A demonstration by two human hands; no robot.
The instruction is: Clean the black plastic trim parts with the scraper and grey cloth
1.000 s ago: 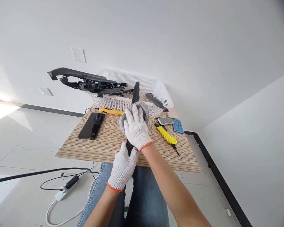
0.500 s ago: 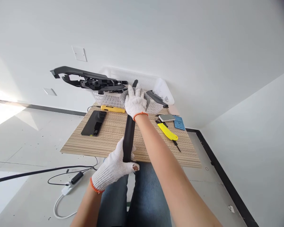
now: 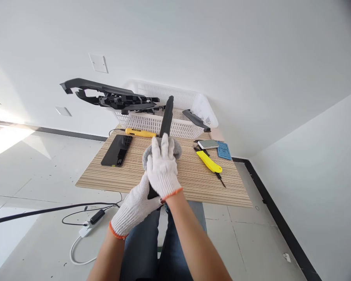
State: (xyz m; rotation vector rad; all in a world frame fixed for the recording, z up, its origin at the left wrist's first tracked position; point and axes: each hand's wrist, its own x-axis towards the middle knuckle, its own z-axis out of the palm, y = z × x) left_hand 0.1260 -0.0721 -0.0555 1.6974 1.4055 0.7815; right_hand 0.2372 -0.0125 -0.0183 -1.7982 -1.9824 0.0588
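Note:
A long black plastic strip (image 3: 167,117) points away from me over the wooden table (image 3: 105,177). My left hand (image 3: 137,203), in a white knitted glove with an orange cuff, grips its near end. On top of the strip lies a grey cloth or pad (image 3: 176,148), pressed down by my gloved right hand (image 3: 163,168) with its fingers stretched forward. The strip's far end reaches over the front rim of the white basket (image 3: 152,121). Part of the strip is hidden beneath my right hand.
Black plastic parts (image 3: 114,97) overhang the basket's left side, and another part (image 3: 195,119) rests at its right. A phone (image 3: 117,150) and yellow tool (image 3: 140,133) lie left; a yellow-handled knife (image 3: 210,161), grey block (image 3: 208,144) and blue card (image 3: 224,150) lie right.
My right hand and the grey cloth have come back along the strip towards my left hand, uncovering its far part. My left hand still holds the near end.

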